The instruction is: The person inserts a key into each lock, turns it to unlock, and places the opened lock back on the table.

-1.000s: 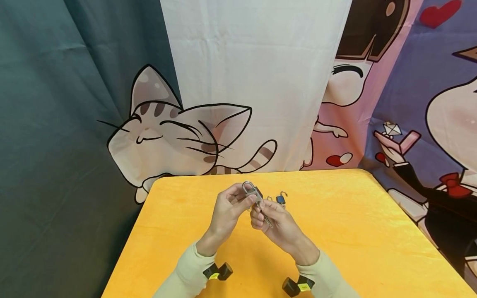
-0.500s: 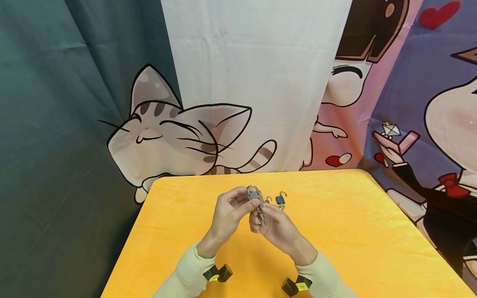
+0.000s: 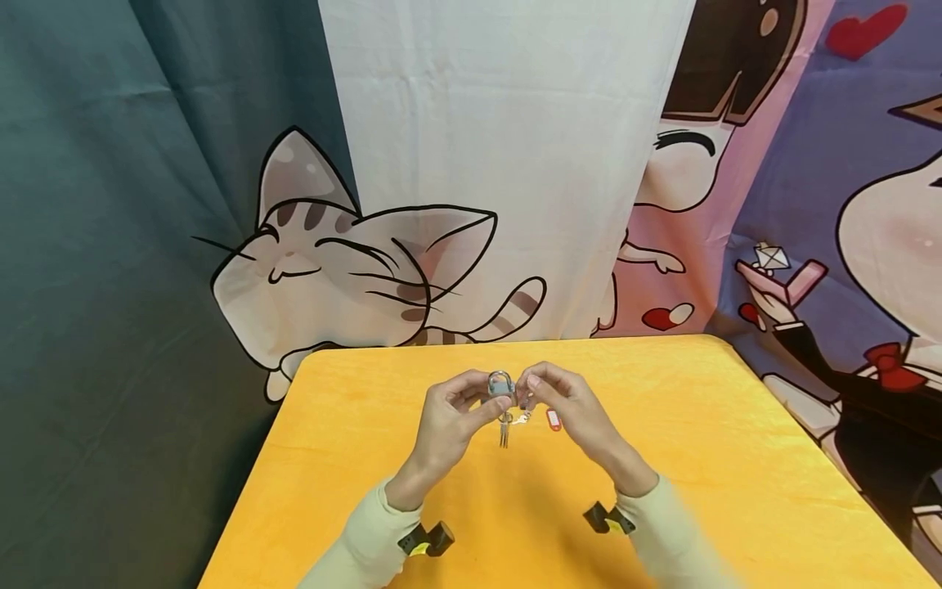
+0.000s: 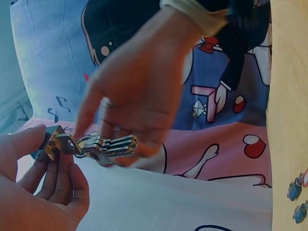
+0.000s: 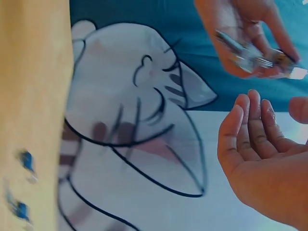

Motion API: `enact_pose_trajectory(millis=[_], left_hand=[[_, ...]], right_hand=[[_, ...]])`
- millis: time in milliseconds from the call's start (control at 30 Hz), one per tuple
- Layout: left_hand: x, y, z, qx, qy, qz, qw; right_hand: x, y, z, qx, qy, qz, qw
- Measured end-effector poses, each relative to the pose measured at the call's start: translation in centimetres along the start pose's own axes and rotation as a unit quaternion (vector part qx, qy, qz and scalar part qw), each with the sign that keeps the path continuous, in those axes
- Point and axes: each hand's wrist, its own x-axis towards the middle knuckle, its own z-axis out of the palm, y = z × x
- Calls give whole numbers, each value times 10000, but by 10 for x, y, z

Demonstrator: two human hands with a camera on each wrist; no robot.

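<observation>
My left hand (image 3: 449, 421) pinches a silver padlock (image 3: 500, 388) between thumb and fingers, its shackle pointing up in the head view. A key (image 4: 65, 140) sits in the bottom of the padlock body, and a bunch of several keys (image 3: 504, 433) hangs from it on a ring. My right hand (image 5: 264, 159) is just to the right, fingers loosely bent and thumb apart, with nothing between them. In the right wrist view a gap shows between it and the padlock. From the left wrist camera, the right hand (image 4: 144, 82) appears behind the keys.
Two small blue padlocks (image 4: 294, 189) lie on the yellow table (image 3: 662, 474), mostly hidden behind my right hand in the head view. A red-rimmed key tag (image 3: 553, 420) lies near them. Printed cartoon curtains (image 3: 478, 123) hang behind the table.
My right hand has let go of the keys and moved up and right, away from the padlock. The keys now hang straight down. The left hand still holds the padlock, turned more upright.
</observation>
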Motion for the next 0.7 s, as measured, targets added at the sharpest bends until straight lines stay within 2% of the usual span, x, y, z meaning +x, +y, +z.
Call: enact_pose_trajectory(millis=[100, 200, 267, 433, 567, 700], left_hand=[[-1, -2, 0, 39, -36, 18, 10000], [-2, -4, 0, 61, -69, 36, 10000], [-3, -6, -1, 99, -89, 75, 9999], [-5, -10, -3, 249, -151, 149, 9995], [-7, -15, -4, 348, -188, 131, 9991], [-10, -19, -4, 430, -250, 119, 9987]], right_hand=[[0, -14, -6, -670, 47, -306, 9973], [1, -27, -9, -1373, 110, -738, 9877], [2, -34, -10, -1912, 141, -1100, 9753], [8, -53, -14, -2989, -26, -1941, 9343], [11, -61, -14, -3440, -322, -2261, 9108], [12, -61, -9, -3941, -485, -2305, 8884]])
